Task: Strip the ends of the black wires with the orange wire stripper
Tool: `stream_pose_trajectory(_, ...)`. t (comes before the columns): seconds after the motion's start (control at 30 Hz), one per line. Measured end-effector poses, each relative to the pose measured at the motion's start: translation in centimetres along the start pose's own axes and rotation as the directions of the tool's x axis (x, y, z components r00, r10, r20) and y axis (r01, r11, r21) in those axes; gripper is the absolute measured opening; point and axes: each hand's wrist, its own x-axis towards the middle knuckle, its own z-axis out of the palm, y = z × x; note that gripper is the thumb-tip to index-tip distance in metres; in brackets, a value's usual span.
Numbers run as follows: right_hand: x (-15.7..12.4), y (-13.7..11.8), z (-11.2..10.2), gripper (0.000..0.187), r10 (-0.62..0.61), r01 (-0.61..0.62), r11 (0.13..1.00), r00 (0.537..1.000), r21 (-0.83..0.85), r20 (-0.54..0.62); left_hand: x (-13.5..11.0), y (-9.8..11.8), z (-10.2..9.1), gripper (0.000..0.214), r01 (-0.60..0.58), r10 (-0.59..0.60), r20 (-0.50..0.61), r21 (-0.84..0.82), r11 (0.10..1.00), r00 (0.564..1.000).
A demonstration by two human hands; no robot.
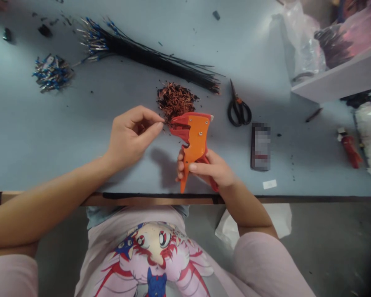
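Note:
My right hand (208, 169) is wrapped round the handles of an orange and red wire stripper (198, 140), its jaws facing left. Thumb and forefinger of my left hand (132, 134) pinch something tiny right at the jaws; it is too small to make out. Just behind the jaws lies a heap of short copper-coloured wire scraps (177, 99). Farther back, a long bundle of black wires (151, 60) stretches across the table, with blue and metal terminals at its left end. To the left sits a pile of blue and silver terminals (52, 73).
Black-handled scissors (239, 109) lie right of the stripper, near a dark phone-like object (260, 147) that is blurred out. A white label (269, 184) is by the front edge. On the far right are a red-handled tool (350, 148), plastic bags (306, 41) and a raised shelf (336, 76).

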Motion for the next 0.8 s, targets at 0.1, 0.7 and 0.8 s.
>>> stream_pose_trajectory(0.1, -0.06, 0.04, -0.08, 0.030, -0.014, 0.014, 1.000, 0.999, -0.002, 0.029, -0.11, 0.22, 0.07, 0.005, -0.013, 0.013, 0.030, -0.019, 1.000, 0.999)
stream_pose_trajectory(0.7, -0.18, 0.11, 0.14, 0.022, -0.066, 0.067, 0.996, 0.998, -0.066, 0.015, -0.13, 0.36, -0.22, 0.006, -0.100, 0.100, 0.085, -0.009, 0.995, 0.991)
stream_pose_trajectory(0.8, -0.21, 0.05, 0.26, 0.020, -0.076, 0.078, 0.993, 0.997, -0.086, 0.019, -0.10, 0.29, -0.24, 0.006, -0.120, 0.118, 0.082, 0.013, 0.993, 0.990)
